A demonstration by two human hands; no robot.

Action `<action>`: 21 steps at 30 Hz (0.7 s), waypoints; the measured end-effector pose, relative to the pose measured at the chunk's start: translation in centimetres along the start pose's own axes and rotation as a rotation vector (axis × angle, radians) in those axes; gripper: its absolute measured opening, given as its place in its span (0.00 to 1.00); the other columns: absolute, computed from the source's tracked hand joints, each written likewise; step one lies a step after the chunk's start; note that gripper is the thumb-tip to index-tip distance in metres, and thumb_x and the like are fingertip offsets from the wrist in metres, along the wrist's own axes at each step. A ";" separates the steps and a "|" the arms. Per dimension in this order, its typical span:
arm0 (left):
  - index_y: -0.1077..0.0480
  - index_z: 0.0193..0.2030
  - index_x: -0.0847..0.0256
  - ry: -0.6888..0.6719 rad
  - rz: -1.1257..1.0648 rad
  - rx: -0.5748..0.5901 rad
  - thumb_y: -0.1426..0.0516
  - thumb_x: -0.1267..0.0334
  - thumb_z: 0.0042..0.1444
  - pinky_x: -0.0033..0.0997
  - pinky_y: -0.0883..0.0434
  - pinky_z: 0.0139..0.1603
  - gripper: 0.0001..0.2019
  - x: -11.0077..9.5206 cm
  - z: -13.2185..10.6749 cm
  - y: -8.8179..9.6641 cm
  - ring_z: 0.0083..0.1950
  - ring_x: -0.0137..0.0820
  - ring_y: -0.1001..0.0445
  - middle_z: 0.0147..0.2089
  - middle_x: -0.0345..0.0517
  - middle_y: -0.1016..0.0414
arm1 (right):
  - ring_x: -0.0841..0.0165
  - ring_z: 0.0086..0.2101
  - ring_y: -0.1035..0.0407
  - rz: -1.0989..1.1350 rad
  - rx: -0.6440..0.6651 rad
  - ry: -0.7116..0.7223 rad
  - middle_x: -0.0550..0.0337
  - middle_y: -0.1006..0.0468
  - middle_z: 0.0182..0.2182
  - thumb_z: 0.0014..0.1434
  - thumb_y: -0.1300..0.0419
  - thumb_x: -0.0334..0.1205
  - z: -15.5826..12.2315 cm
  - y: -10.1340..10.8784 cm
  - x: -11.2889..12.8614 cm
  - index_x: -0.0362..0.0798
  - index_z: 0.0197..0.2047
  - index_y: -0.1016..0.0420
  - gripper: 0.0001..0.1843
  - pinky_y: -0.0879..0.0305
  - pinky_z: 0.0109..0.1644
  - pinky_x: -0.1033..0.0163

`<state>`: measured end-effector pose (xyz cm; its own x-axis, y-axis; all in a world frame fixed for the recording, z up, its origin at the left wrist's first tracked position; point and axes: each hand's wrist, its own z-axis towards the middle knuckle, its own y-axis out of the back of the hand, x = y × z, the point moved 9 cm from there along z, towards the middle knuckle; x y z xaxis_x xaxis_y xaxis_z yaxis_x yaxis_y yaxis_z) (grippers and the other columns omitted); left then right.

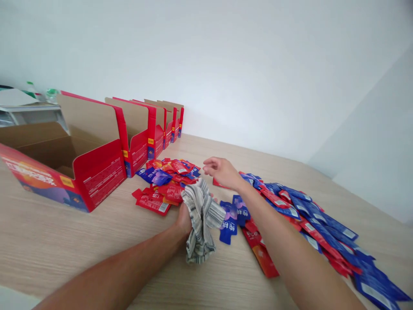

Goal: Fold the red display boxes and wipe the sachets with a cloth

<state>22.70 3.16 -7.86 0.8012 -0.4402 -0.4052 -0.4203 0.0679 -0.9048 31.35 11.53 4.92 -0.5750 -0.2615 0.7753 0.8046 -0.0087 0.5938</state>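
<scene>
Left grip (184, 218) around striped cloth (200, 224), pouches (167, 183) just beyond.

Two blue packets (228, 221) show white "纯"; red boxes' (103, 172) fine print is illegible.

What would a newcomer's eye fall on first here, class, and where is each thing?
Probably the row of open red boxes, running back along the left of the table. Next, near the middle, comes the crumpled striped cloth in the left hand, with the empty right hand just beyond it. Red and blue packets make a small pile beside the boxes and a longer spread on the right.
</scene>
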 end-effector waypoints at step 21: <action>0.20 0.47 0.66 -0.048 0.123 -0.073 0.46 0.55 0.67 0.49 0.22 0.57 0.18 -1.5 0.3 0.2 0.49 0.49 0.16 0.37 0.55 0.15 | 0.56 0.37 0.19 -0.144 0.203 -0.168 0.55 0.16 0.36 0.52 0.29 0.44 -9.3 1.2 -7.5 0.48 0.41 0.23 0.15 0.23 0.42 0.56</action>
<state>21.56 4.06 -7.47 0.7607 -0.3892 -0.5195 -0.5447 0.0526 -0.8370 38.01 4.54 -2.17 -0.7110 -0.1080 0.6949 0.6766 0.1640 0.7178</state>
